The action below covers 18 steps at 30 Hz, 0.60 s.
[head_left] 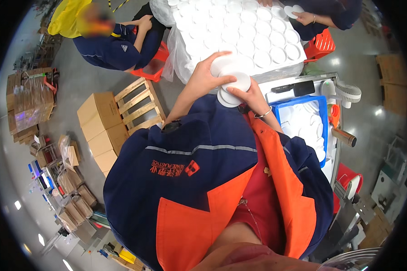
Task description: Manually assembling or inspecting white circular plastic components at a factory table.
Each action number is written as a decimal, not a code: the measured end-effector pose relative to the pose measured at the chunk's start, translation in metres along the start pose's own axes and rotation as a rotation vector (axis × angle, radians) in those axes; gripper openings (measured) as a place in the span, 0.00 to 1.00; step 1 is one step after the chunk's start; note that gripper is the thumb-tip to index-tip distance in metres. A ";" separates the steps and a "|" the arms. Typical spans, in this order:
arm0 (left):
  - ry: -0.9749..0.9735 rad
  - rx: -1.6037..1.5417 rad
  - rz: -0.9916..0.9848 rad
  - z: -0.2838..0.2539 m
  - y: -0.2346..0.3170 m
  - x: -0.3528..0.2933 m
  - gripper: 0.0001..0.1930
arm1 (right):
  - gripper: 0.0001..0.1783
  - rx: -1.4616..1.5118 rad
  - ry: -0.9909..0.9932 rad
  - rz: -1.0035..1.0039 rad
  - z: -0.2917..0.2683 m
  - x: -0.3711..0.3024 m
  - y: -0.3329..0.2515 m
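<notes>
Several white round lids [237, 82] overlap between my two hands, in front of my chest at the near edge of the worktable. My left hand [208, 74] grips them from the left, thumb across the top face and fingers behind. From the right, my right hand [254, 97] pinches the lower ones with its thumb on top; its other fingers are mostly hidden beneath. Just beyond, rows of the same white lids [262, 42] cover the white-topped table [280, 70].
A blue bin [324, 135] of white pieces stands at right, near a small fan [348, 92]. Cartons [99, 119] and a wooden pallet [140, 104] are at left. One co-worker [117, 49] sits at far left; another's hand [305, 18] holds lids at far right.
</notes>
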<state>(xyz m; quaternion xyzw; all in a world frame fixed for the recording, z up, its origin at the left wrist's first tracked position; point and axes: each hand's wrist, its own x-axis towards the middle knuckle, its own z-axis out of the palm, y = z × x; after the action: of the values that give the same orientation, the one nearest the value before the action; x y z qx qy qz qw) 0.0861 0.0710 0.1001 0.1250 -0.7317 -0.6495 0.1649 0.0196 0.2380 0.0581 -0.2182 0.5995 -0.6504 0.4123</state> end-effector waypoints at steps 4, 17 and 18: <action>-0.225 0.107 -0.179 -0.011 -0.002 -0.005 0.18 | 0.33 -0.024 -0.072 0.048 -0.001 -0.012 -0.003; 0.158 -0.683 -0.374 -0.025 -0.035 -0.014 0.22 | 0.29 0.137 0.021 0.075 -0.015 -0.002 0.030; 0.229 -0.720 -0.350 -0.029 -0.034 -0.013 0.21 | 0.28 0.183 0.037 0.095 -0.016 -0.001 0.030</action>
<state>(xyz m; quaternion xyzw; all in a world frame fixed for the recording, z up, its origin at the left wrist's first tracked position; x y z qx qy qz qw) 0.1085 0.0454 0.0687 0.2532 -0.4024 -0.8641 0.1655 0.0158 0.2499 0.0263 -0.1389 0.5547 -0.6863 0.4495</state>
